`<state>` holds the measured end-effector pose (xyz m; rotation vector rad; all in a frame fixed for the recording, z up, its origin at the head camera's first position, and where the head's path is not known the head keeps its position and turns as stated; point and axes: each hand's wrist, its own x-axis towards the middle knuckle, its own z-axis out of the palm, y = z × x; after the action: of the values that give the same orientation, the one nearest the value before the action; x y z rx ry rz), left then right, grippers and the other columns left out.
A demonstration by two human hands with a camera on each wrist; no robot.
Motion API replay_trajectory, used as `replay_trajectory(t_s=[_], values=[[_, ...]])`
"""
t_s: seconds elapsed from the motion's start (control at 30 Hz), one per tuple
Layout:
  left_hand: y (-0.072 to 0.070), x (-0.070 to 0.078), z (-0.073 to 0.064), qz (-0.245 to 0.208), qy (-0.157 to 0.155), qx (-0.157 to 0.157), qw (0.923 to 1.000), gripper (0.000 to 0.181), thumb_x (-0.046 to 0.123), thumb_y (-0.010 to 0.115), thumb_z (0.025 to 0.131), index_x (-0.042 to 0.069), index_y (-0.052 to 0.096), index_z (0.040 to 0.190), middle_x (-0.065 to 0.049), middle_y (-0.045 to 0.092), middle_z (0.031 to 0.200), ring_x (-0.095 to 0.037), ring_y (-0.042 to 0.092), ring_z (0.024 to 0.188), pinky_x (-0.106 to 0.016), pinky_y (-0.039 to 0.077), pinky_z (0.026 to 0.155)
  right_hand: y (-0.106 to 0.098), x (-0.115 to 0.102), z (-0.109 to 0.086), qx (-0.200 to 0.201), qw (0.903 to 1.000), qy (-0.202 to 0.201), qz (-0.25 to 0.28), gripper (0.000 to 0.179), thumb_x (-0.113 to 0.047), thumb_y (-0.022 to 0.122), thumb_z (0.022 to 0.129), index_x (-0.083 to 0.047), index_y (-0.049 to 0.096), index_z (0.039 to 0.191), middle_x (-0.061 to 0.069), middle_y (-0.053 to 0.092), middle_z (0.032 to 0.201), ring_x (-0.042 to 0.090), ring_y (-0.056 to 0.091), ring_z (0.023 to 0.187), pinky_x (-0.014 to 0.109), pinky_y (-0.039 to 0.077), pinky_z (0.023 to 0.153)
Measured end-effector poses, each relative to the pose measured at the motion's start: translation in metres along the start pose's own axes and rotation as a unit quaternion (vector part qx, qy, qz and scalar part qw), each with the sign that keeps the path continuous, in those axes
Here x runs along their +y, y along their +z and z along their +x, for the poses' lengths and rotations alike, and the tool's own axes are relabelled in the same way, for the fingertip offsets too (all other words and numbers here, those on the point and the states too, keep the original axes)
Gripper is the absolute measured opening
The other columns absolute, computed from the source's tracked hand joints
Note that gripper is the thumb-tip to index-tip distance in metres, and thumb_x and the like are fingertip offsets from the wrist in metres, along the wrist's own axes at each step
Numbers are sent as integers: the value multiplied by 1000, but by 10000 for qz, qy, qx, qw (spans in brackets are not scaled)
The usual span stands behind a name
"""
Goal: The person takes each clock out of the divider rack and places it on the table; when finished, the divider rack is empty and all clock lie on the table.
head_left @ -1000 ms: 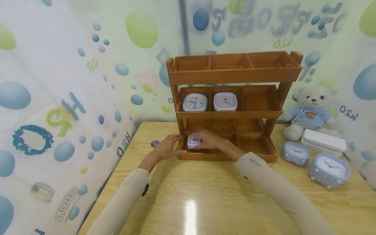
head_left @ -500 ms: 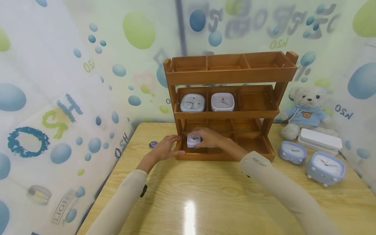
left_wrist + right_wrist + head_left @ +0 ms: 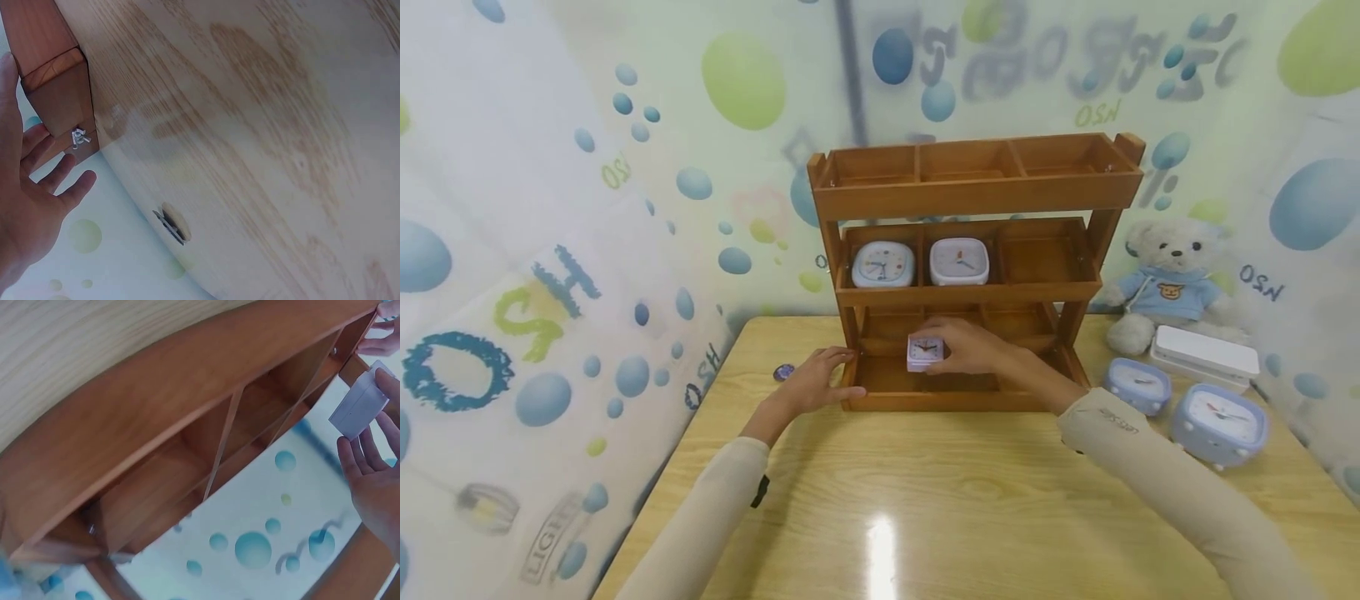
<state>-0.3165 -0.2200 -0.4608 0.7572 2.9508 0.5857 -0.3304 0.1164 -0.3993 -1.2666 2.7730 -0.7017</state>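
Note:
A small lilac alarm clock (image 3: 924, 353) with a white dial is pinched between the thumb and fingers of my right hand (image 3: 966, 346). It hangs in front of the bottom tier of the brown wooden rack (image 3: 970, 287), near the left and middle compartments. The right wrist view shows the clock's plain back (image 3: 359, 406) held clear of the rack's front board. My left hand (image 3: 808, 383) touches the left end of the bottom tier, thumb at its front and fingers extended along the side. In the left wrist view those fingers (image 3: 78, 190) spread beside the rack's corner.
Two white-faced clocks, a round-cornered blue one (image 3: 883, 264) and a white one (image 3: 958, 261), sit in the middle tier. On the right stand two blue clocks (image 3: 1219, 423), a white box (image 3: 1204, 357) and a teddy bear (image 3: 1176, 279). A small purple disc (image 3: 783, 372) lies left of the rack.
My right hand has lifted the lilac clock out of the bottom-left compartment and shifted it rightward. My left hand keeps its place at the rack's end. The head view has turned slightly right.

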Motion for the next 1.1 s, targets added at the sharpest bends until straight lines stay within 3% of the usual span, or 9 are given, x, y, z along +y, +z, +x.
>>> replay_trajectory(t_s=[0.27,0.77,1.1], values=[[-1,-3,-3,-71,-27,13,10000,88,66,71,90,7,52,153,-10,44,160,-36,34,150,-57,35,118,-22,6,-31,52,9998,7,-170,63,-23,88,86,-5,64,142,18,59,141,36,58,128,52,51,105],[1,0,1,-130,38,30,9999,89,68,70,89,9,52,153,-9,44,160,-37,34,150,-60,36,117,-65,27,-114,344,9972,176,-644,64,-26,90,83,-7,66,139,16,63,133,32,66,110,53,57,87],[0,0,-1,-91,1,16,10000,91,70,69,89,8,51,153,-11,44,160,-38,34,150,-60,35,117,-86,39,-171,208,9935,601,-939,72,-28,93,80,-12,63,144,13,60,126,18,58,94,35,52,73]])
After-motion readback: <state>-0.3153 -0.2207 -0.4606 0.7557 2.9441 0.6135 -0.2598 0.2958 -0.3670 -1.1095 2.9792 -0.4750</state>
